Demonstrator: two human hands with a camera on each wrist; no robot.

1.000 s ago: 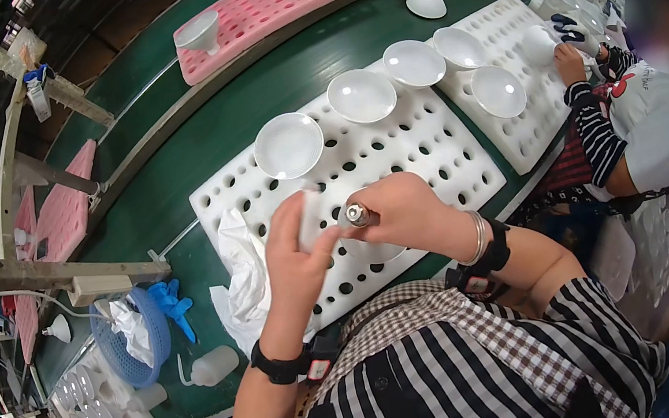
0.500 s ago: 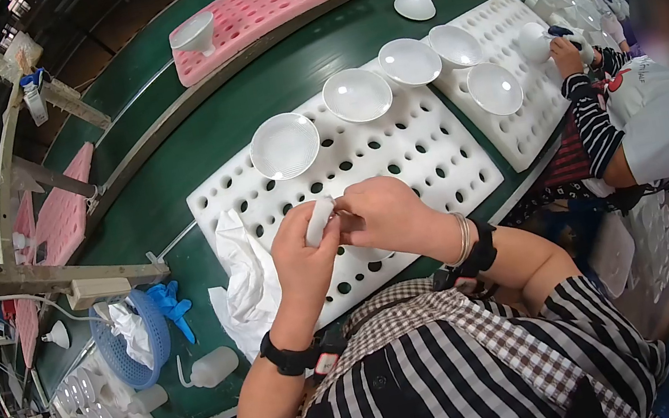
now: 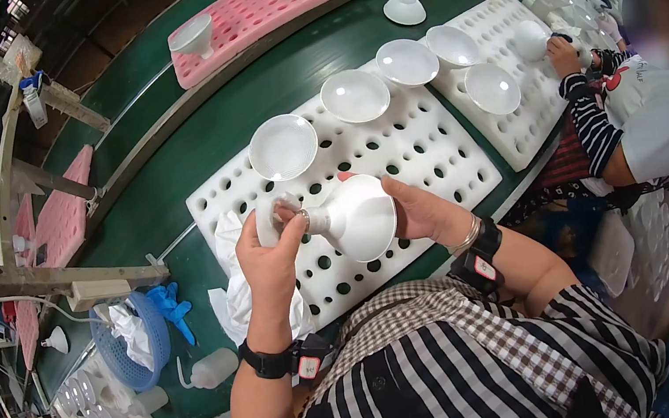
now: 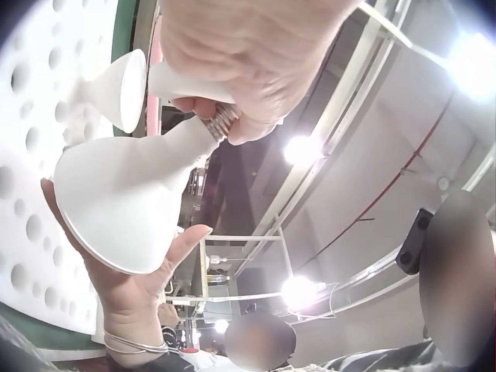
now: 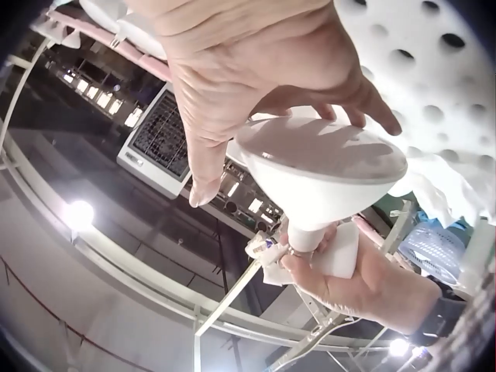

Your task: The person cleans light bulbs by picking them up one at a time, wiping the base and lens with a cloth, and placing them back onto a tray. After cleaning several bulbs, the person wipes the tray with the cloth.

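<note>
A white reflector light bulb (image 3: 364, 223) with a wide round face lies tilted between the two hands, above the perforated white foam tray (image 3: 433, 156). My left hand (image 3: 270, 260) pinches its metal screw base (image 4: 221, 124) between thumb and fingers. That same hand also holds a small white roll (image 5: 341, 252), its material unclear. My right hand (image 3: 422, 209) is spread at the bulb's wide face, thumb stretched away from the rim in the right wrist view. Several similar bulbs, including a nearer one (image 3: 282, 147), stand face up along the tray's far edge.
A crumpled white cloth (image 3: 235, 303) lies at the tray's left. Beyond it are a blue basket (image 3: 156, 339), a blue glove (image 3: 170, 310) and a squeeze bottle (image 3: 213, 368). Pink foam trays (image 3: 273, 9) line the far side. Another person (image 3: 650, 117) works at the right.
The bulb has turned from screw base up to lying sideways, its face toward the right. My left hand has moved left to its base, and the right hand has shifted to its face.
</note>
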